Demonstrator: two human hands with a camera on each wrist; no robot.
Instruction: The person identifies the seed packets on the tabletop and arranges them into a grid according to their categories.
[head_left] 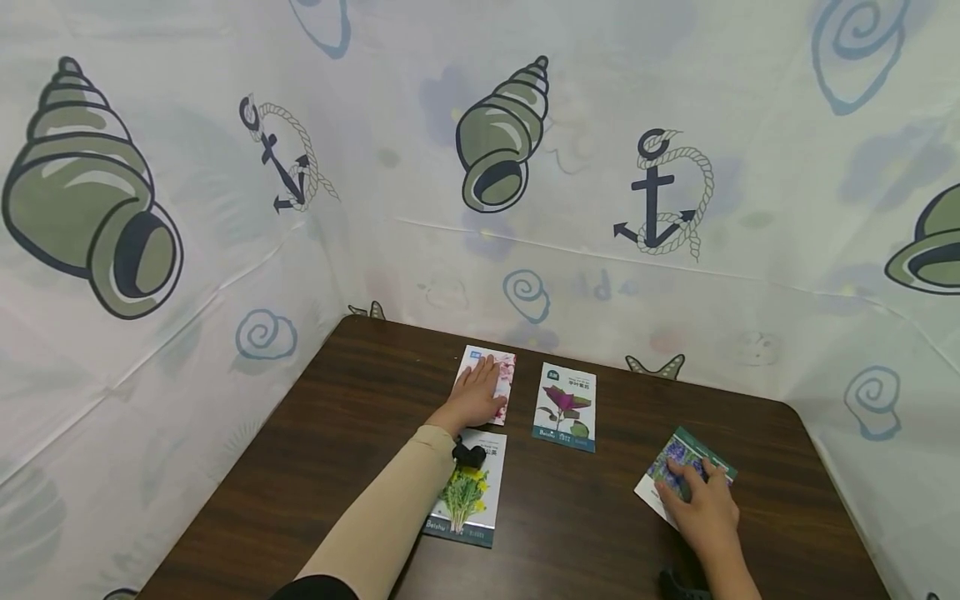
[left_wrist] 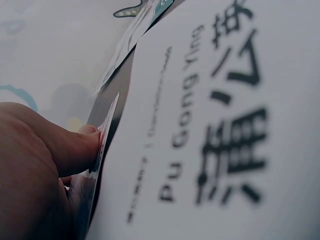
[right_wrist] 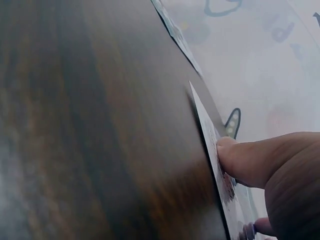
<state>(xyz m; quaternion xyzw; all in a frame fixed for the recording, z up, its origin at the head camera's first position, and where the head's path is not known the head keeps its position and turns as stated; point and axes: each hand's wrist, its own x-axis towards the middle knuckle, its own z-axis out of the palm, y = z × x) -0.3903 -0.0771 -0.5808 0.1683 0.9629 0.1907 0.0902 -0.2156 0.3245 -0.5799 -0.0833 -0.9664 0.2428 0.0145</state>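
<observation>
At the back left of the table, in the head view, my left hand point(head_left: 476, 398) lies flat over a seed packet with pink blossoms point(head_left: 507, 371), its fingers extended across the face. Below that wrist is a packet with yellow flowers on green stems point(head_left: 463, 500); its printing fills much of the left wrist view. My right hand point(head_left: 703, 504) spreads its bent fingers over a packet with purple flowers point(head_left: 678, 454), which sits at a slant on the right. Thumb and fingertips touch its printed face, and the right wrist view shows the thumb point(right_wrist: 240, 159) on it.
Between the hands, toward the back, lies a packet with a magenta flower point(head_left: 564, 406). All sit on a dark brown wooden table point(head_left: 585, 525). A pale curtain point(head_left: 390, 150) printed with shells and anchors hangs behind and around the table.
</observation>
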